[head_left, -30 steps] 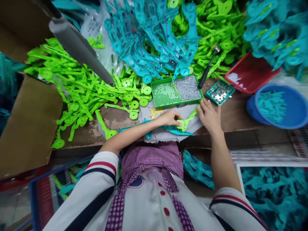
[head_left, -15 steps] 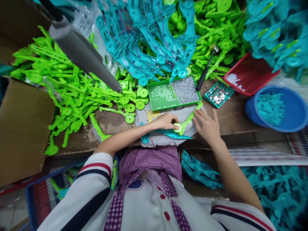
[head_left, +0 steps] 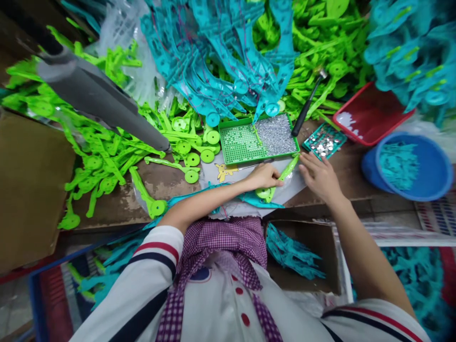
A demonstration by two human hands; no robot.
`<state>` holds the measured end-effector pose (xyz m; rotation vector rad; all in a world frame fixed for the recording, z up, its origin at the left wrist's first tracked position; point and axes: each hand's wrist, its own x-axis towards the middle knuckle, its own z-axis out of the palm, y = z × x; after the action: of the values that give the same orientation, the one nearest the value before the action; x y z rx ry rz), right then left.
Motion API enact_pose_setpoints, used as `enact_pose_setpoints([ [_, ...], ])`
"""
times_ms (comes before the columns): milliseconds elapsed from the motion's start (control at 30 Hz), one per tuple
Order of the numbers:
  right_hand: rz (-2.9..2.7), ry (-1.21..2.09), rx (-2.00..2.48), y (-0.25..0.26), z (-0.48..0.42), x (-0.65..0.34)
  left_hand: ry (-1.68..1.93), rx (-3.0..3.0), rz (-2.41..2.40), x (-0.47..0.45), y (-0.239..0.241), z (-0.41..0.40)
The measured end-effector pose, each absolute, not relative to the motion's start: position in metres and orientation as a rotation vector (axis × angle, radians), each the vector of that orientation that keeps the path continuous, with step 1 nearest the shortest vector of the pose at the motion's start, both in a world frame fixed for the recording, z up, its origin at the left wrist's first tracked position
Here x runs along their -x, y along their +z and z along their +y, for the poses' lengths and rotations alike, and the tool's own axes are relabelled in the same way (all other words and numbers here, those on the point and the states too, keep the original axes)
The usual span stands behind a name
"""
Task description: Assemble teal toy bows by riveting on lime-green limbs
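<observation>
A bright green plastic part (head_left: 289, 167) with a long arm and a round end lies slantwise on the cloth (head_left: 297, 184) before me. The bent fingers of my left hand (head_left: 265, 176) close on it, near the round end. My right hand (head_left: 318, 175) is apart from the part, fingers stretched out and palm down, just below a small green tray of silver discs (head_left: 324, 142). Under the green part lies a long blue plastic piece (head_left: 261, 201) with thin red wire near it; my left forearm hides some of it.
A green perforated tray (head_left: 238, 142) of small metal pieces stands behind my hands, a hammer (head_left: 302, 116) beside it. Green parts (head_left: 103, 156) heap at left, blue pieces (head_left: 213, 57) at the back. A red bin (head_left: 377, 118) and blue bucket (head_left: 374, 164) stand right; a grey post (head_left: 103, 102) slants at left.
My left hand has shifted from the round end a little up and right along the green part. My right hand has left the part and moved right, towards the disc tray.
</observation>
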<state>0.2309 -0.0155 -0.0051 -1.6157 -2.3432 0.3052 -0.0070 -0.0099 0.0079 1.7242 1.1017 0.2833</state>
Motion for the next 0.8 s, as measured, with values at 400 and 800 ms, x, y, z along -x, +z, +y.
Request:
enact_pose_setpoints([
  [400,-2.508,0.138,1.599,0.005,-0.006,-0.218,0.277,-1.74,1.21,-0.005,0.006,-0.007],
  [800,-2.442,0.304,1.709,0.014,-0.013,-0.204,0.17,-1.765,0.983,0.02,0.012,-0.015],
])
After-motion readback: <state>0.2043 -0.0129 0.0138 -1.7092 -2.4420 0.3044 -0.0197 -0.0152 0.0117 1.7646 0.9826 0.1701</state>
